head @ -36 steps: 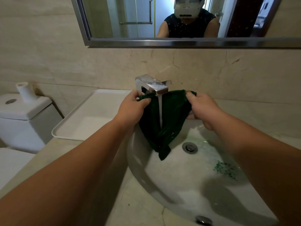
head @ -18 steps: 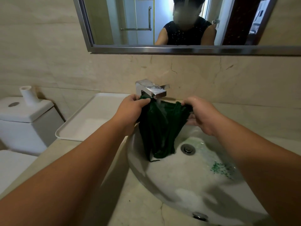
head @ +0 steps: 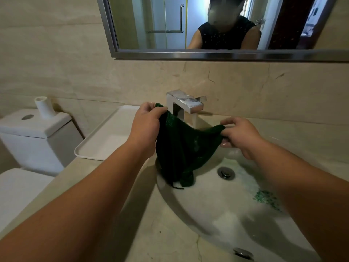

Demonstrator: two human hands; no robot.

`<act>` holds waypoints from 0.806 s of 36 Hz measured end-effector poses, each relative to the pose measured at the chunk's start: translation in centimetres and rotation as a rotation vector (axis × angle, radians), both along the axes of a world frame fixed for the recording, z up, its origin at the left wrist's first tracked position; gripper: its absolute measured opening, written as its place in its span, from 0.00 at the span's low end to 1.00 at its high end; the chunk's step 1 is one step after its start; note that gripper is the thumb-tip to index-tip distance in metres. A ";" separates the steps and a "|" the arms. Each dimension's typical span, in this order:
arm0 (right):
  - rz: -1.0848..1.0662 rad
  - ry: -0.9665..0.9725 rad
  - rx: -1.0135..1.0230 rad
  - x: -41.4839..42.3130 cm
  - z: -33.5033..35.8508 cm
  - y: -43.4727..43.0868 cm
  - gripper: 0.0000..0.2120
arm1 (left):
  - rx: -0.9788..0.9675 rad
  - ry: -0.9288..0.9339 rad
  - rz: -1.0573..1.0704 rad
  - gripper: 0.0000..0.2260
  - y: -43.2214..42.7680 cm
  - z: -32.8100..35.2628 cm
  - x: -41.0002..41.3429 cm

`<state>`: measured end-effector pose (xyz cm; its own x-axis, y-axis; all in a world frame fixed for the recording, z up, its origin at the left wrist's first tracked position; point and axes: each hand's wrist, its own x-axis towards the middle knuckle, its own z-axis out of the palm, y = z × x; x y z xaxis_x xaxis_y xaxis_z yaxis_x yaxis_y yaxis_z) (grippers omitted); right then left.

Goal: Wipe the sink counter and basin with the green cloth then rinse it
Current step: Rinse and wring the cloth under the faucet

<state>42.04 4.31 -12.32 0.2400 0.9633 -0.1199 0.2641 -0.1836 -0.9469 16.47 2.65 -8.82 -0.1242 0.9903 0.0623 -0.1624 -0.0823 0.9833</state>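
1. The left hand [head: 146, 125] pinches one upper corner of the dark-green woven cloth [head: 181, 148]; the right hand [head: 239, 135] pinches the other (thumb against fingertips in both).
2. The cloth hangs between the hands inside the white oval ceramic basin [head: 217, 214], pointing down to 6 o'clock, its tip touching the wall.
3. Its held edge, the long axis, runs roughly 10 to 4 o'clock; the left hand is nearer the square chrome faucet [head: 187, 103], at 12 o'clock.
4. Judged step: rinsing in progress.
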 end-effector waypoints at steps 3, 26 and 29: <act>-0.074 -0.009 0.018 0.3 -0.1 0.1 0.08 | 0.011 0.028 -0.046 0.06 0.1 -0.2 -0.1; 0.291 0.230 0.040 -5.7 3.2 -2.4 0.16 | -0.218 -0.089 -0.363 0.25 0.9 -4.0 4.5; 0.259 0.268 0.018 -4.8 3.9 -2.1 0.16 | -0.185 -0.089 -0.413 0.25 1.4 -4.6 4.6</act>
<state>37.23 2.23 -8.42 -0.0492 0.9906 -0.1277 0.0420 -0.1257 -0.9912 21.10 4.05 -13.40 0.2858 0.9516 -0.1127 -0.2297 0.1822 0.9560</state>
